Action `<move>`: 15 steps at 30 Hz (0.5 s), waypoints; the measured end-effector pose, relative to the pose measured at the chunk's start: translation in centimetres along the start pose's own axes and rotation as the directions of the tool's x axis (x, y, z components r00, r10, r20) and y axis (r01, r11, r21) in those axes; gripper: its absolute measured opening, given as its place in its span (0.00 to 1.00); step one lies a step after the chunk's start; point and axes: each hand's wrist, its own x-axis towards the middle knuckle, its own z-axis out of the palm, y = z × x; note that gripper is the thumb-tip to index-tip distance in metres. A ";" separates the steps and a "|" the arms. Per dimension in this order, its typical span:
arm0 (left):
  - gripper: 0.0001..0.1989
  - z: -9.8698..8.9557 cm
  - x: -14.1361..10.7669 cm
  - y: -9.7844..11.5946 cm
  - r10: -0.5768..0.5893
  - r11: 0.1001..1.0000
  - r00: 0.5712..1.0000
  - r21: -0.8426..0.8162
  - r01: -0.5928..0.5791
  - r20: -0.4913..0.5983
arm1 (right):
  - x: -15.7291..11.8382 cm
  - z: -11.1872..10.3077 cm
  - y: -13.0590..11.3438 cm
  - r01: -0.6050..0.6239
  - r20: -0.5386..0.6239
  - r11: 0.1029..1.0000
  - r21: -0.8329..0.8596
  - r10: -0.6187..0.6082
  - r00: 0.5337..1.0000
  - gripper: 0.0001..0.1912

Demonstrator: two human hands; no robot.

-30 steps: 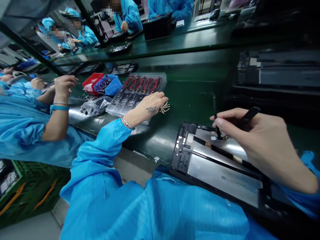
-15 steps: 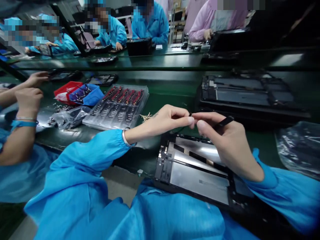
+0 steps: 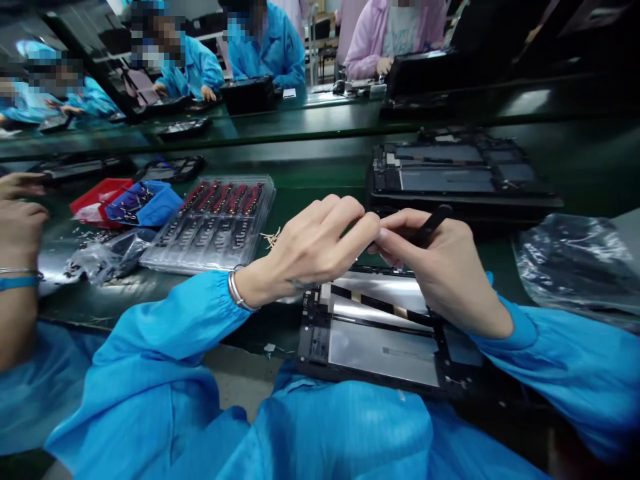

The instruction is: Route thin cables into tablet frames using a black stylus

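Observation:
My left hand (image 3: 320, 243) and my right hand (image 3: 445, 273) meet fingertip to fingertip, both pinched closed, above an opened tablet (image 3: 383, 350). A slim black tool (image 3: 434, 225), its kind not clear, lies through the right hand and sticks out behind the index finger. Whatever small dark piece is between the fingertips is mostly hidden by the left fingers. The tablet lies at the bench's front edge, its silver battery plates and black strips exposed; my hands cover part of its far side.
Left of my hands lies a clear plastic tray (image 3: 210, 223) of small red and black parts. Beyond it are a blue bin (image 3: 150, 203), a red bin (image 3: 95, 207) and a plastic bag (image 3: 113, 257). More opened tablets (image 3: 445, 177) are stacked behind. A bagged item (image 3: 575, 260) sits right; a co-worker's hand (image 3: 20, 220) is far left.
My left hand has rolled over, its back now facing up and its fingers curled more. The fingertips stay together. The whole view has shifted, so the bench appears further left.

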 end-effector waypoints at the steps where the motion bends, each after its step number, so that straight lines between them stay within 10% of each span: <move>1: 0.05 0.1 0.2 0.2 0.039 0.997 0.999 0.071 -0.038 -0.016 | -0.1 0.0 0.0 0.004 -0.006 1.000 0.000 -0.004 1.000 0.05; 15: 0.20 -0.9 1.4 1.8 -0.113 0.992 0.974 0.079 0.099 0.197 | -1.1 0.0 -1.1 0.176 -0.007 0.952 -0.250 -0.183 0.983 0.07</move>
